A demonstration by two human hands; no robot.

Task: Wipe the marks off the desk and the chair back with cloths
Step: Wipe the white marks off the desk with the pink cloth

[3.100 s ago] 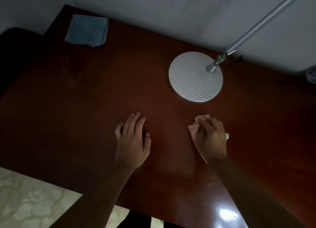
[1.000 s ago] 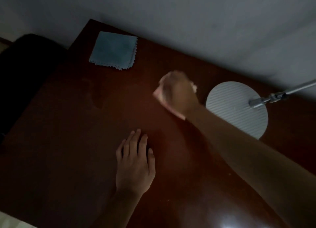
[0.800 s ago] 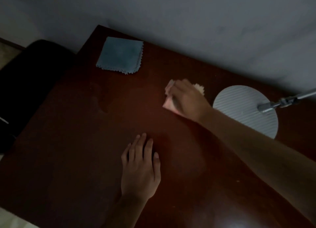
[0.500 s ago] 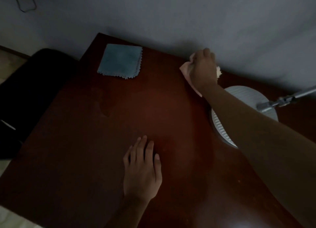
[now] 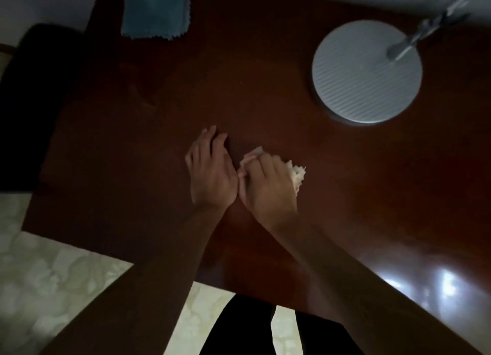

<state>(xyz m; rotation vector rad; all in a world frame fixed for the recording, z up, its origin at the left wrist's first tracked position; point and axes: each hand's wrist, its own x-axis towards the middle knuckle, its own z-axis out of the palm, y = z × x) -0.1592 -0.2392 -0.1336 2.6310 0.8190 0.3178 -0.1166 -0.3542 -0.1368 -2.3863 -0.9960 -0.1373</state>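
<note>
At centre frame, two hands are resting side by side on one dark desk (image 5: 345,195): the left hand (image 5: 211,172) is lying flat, fingers straight, while the right hand (image 5: 268,185) is clutching one pale cloth (image 5: 297,174). Farther up, one round lamp base (image 5: 366,72) is sitting upper right, and one blue cloth (image 5: 156,9) is lying upper left beside one black chair (image 5: 34,102).

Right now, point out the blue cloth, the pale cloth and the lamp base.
blue cloth (image 5: 156,10), head view, middle of its folded face.
pale cloth (image 5: 297,174), head view, bunched edge beside the right hand.
lamp base (image 5: 364,74), head view, ribbed top.
</note>
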